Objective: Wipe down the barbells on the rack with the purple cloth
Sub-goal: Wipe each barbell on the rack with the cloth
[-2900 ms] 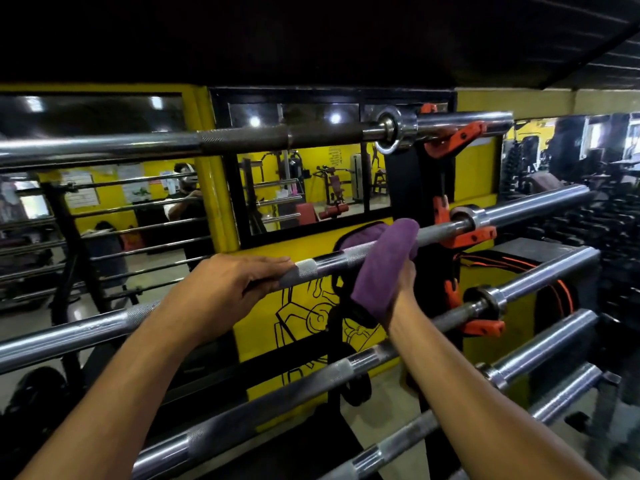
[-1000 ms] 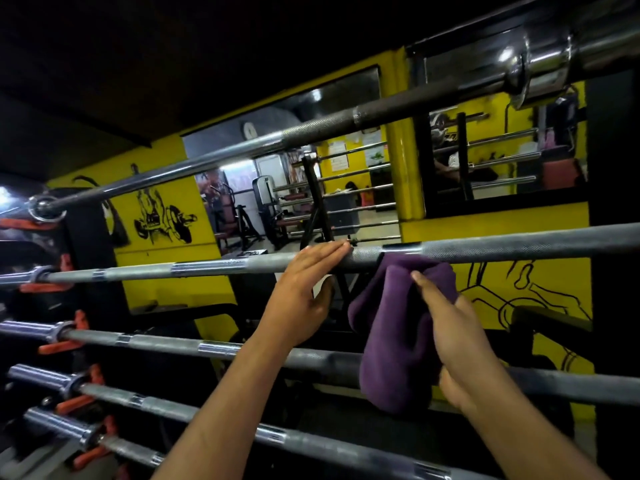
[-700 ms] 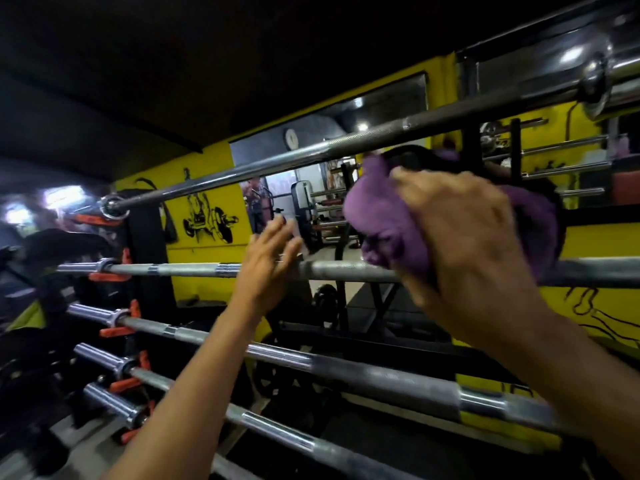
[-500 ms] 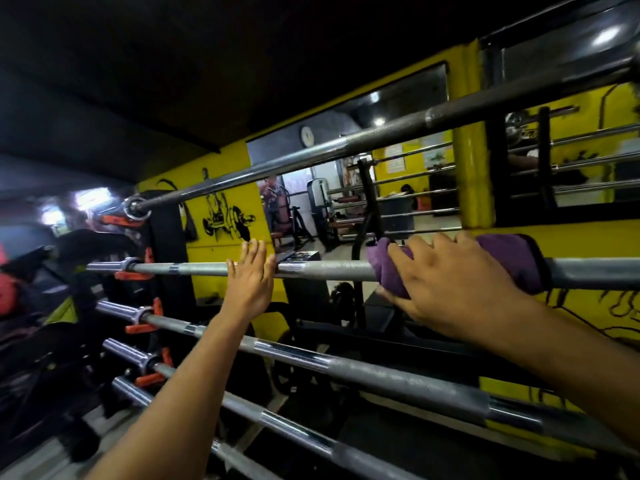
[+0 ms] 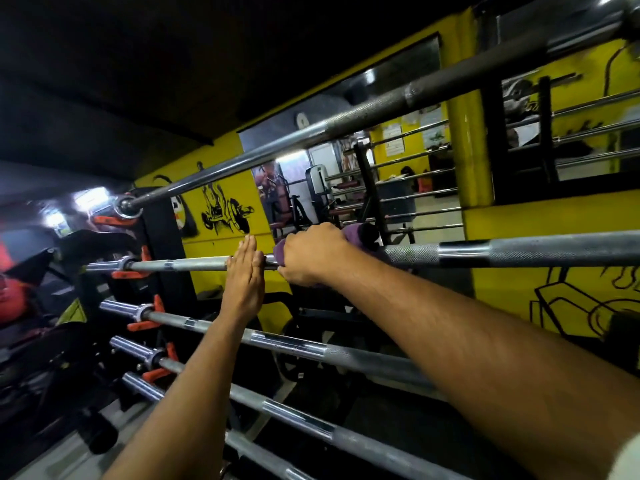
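Hands (image 5: 313,258) with purple cloth (image 5: 356,234) on barbell (image 5: 519,251)

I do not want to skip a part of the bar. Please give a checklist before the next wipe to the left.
1. Cloth wrapped on the bar: ok.
2. Right hand closed on cloth: ok.
3. Left hand flat against the bar, in the wipe path: not ok.
4. Bar seated at its left hook: ok.
5. Right end seated: cannot tell.
6. Bar clean: cannot tell.
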A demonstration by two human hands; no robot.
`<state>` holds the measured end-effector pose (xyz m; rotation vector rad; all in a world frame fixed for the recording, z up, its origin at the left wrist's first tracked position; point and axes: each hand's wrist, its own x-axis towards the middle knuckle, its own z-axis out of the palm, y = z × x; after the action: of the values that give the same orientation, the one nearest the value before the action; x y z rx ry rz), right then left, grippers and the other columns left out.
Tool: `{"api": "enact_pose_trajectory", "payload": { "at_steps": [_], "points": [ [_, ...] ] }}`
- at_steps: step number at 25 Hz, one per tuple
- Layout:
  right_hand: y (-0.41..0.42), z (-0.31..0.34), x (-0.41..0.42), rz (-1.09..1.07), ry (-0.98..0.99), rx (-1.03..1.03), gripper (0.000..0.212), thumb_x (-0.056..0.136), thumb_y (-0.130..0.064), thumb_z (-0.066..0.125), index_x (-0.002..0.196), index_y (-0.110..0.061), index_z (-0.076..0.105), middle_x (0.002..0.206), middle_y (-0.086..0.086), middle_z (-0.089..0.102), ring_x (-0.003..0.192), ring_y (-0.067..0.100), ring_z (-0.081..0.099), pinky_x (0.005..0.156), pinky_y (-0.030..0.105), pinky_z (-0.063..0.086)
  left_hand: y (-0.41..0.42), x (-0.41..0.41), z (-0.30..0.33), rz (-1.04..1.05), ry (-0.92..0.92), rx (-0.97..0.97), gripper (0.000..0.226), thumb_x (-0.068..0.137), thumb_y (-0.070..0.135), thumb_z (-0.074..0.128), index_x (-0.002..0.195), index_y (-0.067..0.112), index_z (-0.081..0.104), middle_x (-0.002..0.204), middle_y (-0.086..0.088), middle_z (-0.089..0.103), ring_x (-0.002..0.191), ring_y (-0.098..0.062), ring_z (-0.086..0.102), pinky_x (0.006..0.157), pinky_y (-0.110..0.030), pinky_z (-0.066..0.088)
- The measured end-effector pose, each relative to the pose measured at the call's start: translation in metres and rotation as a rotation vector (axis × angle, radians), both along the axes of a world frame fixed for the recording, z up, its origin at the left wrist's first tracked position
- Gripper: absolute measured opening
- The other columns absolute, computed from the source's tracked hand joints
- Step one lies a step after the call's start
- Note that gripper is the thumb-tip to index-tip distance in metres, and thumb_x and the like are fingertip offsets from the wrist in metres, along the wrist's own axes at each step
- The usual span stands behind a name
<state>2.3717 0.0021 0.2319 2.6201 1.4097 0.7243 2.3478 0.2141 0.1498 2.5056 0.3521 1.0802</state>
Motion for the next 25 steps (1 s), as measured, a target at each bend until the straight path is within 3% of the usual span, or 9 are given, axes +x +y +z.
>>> {"api": "enact_pose_trajectory", "payload": {
  "at_steps": [4, 7, 9, 15, 17, 20, 25],
  "points": [
    [-0.057, -0.014, -0.006, -0.074, -0.107, 0.01, 0.078, 0.096, -0.07, 0.034, 0.15, -0.012, 0.033, 0.139, 0.009, 0.055, 0.121, 0.032, 0.057, 0.091, 0.048, 0.047, 0.005, -0.001, -0.002, 0.005, 0.006, 0.04, 0.071, 0.1, 0.053, 0.012, 0.159, 0.014, 0.016, 0.167, 0.0, 0.011, 0.153, -0.01, 0.004, 0.126, -0.04, 0.0],
    [-0.114, -0.012, 0.002, -0.153, -0.066, 0.011, 0.071, 0.093, -0.077, 0.026, 0.136, -0.023, 0.041, 0.122, 0.005, 0.062, 0.105, 0.03, 0.062, 0.081, 0.042, 0.047, 0.007, 0.003, -0.009, 0.005, -0.029, 0.064, 0.07, 0.101, 0.053, 0.011, 0.16, 0.016, 0.012, 0.167, 0.002, 0.007, 0.153, -0.007, -0.001, 0.126, -0.038, -0.002],
    [-0.119, -0.01, -0.001, -0.164, -0.14, 0.016, 0.063, 0.095, -0.073, 0.022, 0.126, -0.023, 0.046, 0.116, 0.004, 0.066, 0.098, 0.029, 0.064, 0.071, 0.039, 0.042, 0.009, 0.007, -0.014, 0.012, -0.059, 0.064, 0.068, 0.102, 0.052, 0.01, 0.16, 0.017, 0.008, 0.168, 0.003, 0.003, 0.153, -0.006, -0.004, 0.125, -0.036, -0.005],
    [-0.004, -0.013, -0.002, -0.043, -0.079, 0.093, 0.043, 0.101, -0.048, 0.039, 0.119, -0.015, 0.059, 0.121, 0.006, 0.067, 0.107, 0.03, 0.066, 0.072, 0.039, 0.039, 0.01, 0.011, -0.016, 0.002, -0.097, 0.068, 0.065, 0.103, 0.048, 0.011, 0.16, 0.016, 0.009, 0.168, 0.001, 0.004, 0.154, -0.008, -0.002, 0.125, -0.038, -0.005],
    [0.018, -0.019, -0.001, -0.037, -0.116, 0.083, 0.046, 0.1, -0.049, 0.042, 0.123, -0.012, 0.056, 0.12, 0.007, 0.067, 0.105, 0.03, 0.066, 0.071, 0.04, 0.041, 0.015, 0.009, -0.015, -0.014, -0.091, 0.084, 0.067, 0.102, 0.051, 0.011, 0.16, 0.016, 0.011, 0.168, 0.001, 0.005, 0.153, -0.008, -0.001, 0.126, -0.041, -0.003],
    [-0.011, -0.025, -0.003, -0.058, -0.166, 0.152, 0.059, 0.099, -0.064, 0.033, 0.126, -0.015, 0.051, 0.119, 0.011, 0.065, 0.102, 0.032, 0.064, 0.071, 0.041, 0.04, 0.017, 0.009, -0.017, -0.022, -0.106, 0.127, 0.07, 0.101, 0.053, 0.01, 0.16, 0.017, 0.012, 0.168, 0.002, 0.006, 0.153, -0.006, 0.0, 0.126, -0.041, -0.001],
    [-0.099, -0.034, -0.016, -0.381, -0.218, 0.18, 0.069, 0.094, -0.07, 0.011, 0.13, -0.024, 0.048, 0.12, 0.003, 0.063, 0.107, 0.026, 0.06, 0.087, 0.041, 0.047, 0.019, 0.018, -0.021, -0.048, -0.167, 0.135, 0.068, 0.102, 0.047, 0.012, 0.16, 0.011, 0.015, 0.168, -0.002, 0.009, 0.154, -0.012, 0.004, 0.125, -0.043, -0.003]
  ]
}}
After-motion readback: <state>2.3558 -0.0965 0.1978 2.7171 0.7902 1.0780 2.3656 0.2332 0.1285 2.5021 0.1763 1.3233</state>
